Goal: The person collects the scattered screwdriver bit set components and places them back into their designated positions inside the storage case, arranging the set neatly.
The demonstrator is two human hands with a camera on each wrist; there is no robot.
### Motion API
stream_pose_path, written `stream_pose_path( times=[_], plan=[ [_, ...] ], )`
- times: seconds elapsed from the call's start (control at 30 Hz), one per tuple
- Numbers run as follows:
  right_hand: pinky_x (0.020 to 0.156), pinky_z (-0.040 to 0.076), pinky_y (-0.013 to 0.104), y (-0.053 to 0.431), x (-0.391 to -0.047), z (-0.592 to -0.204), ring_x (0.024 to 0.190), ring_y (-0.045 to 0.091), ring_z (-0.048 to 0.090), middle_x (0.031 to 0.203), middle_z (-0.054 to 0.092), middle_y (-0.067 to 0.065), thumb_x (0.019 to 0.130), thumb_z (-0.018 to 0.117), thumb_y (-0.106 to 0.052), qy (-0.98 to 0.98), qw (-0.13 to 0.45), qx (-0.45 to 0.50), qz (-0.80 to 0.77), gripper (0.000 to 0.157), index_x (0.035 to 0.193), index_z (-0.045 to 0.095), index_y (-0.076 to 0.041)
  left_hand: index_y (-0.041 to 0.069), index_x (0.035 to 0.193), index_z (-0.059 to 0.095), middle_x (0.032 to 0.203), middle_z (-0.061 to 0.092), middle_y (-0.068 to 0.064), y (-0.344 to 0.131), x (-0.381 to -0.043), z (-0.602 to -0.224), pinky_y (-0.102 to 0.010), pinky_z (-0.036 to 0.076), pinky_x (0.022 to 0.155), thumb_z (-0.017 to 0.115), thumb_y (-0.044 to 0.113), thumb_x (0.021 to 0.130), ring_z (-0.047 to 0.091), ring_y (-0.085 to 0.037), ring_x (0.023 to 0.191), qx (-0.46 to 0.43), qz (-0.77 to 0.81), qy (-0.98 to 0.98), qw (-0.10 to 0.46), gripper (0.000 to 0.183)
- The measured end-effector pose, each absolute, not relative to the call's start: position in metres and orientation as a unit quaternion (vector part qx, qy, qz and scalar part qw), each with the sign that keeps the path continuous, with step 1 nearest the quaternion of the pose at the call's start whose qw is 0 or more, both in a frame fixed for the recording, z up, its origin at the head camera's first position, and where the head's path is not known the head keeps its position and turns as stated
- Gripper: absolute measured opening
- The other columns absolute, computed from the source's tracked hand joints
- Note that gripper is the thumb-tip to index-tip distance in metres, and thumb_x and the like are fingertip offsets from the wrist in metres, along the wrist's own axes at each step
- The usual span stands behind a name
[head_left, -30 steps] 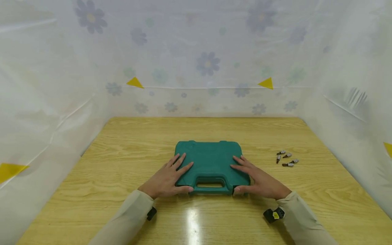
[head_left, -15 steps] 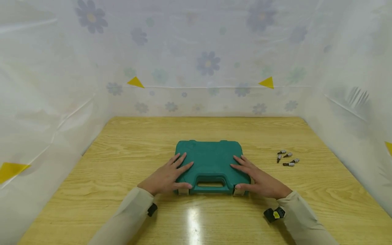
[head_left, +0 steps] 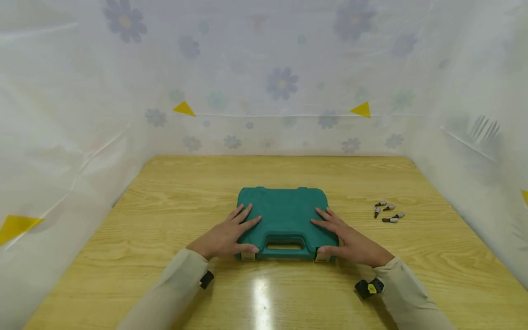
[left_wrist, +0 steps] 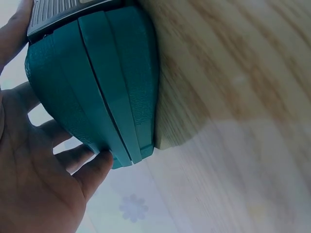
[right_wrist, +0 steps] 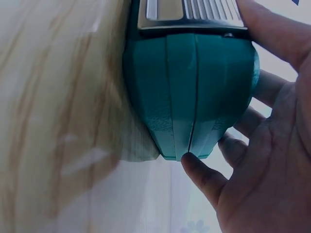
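Observation:
A closed green plastic carrying case (head_left: pixel 284 211) lies flat on the wooden table, its handle (head_left: pixel 284 246) toward me. My left hand (head_left: pixel 222 238) rests on the lid's left side with fingers spread, the thumb at the top of the left latch (head_left: pixel 248 256). Mirroring it, my right hand (head_left: pixel 350 240) lies on the right side, its thumb at the top edge of the right latch (head_left: pixel 322 257). In the left wrist view, the seam runs along the side of the case (left_wrist: pixel 97 87). The right wrist view shows a ribbed metal latch (right_wrist: pixel 194 10) lying against the front.
Several small socket bits (head_left: pixel 389 213) with silvery ends and dark tips lie loose on the table (head_left: pixel 165 197), right of the case. White flower-printed sheeting (head_left: pixel 264 55) encloses the back and both sides. Yellow triangles (head_left: pixel 361 110) are stuck to it.
Both thumbs have shifted slightly up from the latches, so more of each latch shows beneath them. The other fingers stay on the lid, and the case and bits keep their places.

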State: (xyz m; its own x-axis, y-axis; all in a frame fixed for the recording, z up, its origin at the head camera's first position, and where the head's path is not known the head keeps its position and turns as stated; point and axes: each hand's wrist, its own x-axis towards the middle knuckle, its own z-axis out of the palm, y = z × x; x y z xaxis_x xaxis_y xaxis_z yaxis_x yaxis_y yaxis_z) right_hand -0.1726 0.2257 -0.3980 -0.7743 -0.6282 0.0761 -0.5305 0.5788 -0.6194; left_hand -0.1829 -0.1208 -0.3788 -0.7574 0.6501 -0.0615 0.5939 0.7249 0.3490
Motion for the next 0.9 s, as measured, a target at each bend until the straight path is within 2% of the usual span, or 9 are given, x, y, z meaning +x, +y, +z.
stream_pose_path(
  times=[0.27,0.5,0.9],
  plan=[
    [0.099,0.017,0.063,0.2249,-0.1722,-0.3965,0.137,0.037,-0.006,0.153,0.006,0.010,0.085,0.060,-0.039,0.881,0.084,-0.323,-0.336,0.069,0.143,0.031,-0.015,0.015,0.145,0.026,0.151,0.005,-0.017,-0.1204,-0.1822,-0.3775,-0.050,0.024,0.104,0.053,0.054,0.083,0.000,-0.036,0.138,0.343,0.164,0.921,0.089,0.078],
    [0.099,0.014,0.064,0.2234,-0.1717,-0.3929,0.137,0.038,-0.008,0.153,0.004,0.010,0.084,0.061,-0.039,0.879,0.100,-0.315,-0.344,0.067,0.142,0.034,-0.016,0.012,0.144,0.026,0.151,0.006,-0.019,-0.1216,-0.1799,-0.3775,-0.052,0.023,0.104,0.051,0.058,0.082,0.000,-0.036,0.138,0.344,0.181,0.917,0.086,0.082],
    [0.099,0.015,0.064,0.2211,-0.1725,-0.3890,0.137,0.037,-0.011,0.153,0.000,0.008,0.080,0.065,-0.039,0.875,0.124,-0.305,-0.354,0.071,0.141,0.035,-0.018,0.017,0.145,0.024,0.152,0.002,-0.012,-0.1183,-0.1805,-0.3775,-0.049,0.027,0.103,0.057,0.052,0.081,-0.003,-0.031,0.138,0.314,0.182,0.925,0.112,0.081]
  ],
)
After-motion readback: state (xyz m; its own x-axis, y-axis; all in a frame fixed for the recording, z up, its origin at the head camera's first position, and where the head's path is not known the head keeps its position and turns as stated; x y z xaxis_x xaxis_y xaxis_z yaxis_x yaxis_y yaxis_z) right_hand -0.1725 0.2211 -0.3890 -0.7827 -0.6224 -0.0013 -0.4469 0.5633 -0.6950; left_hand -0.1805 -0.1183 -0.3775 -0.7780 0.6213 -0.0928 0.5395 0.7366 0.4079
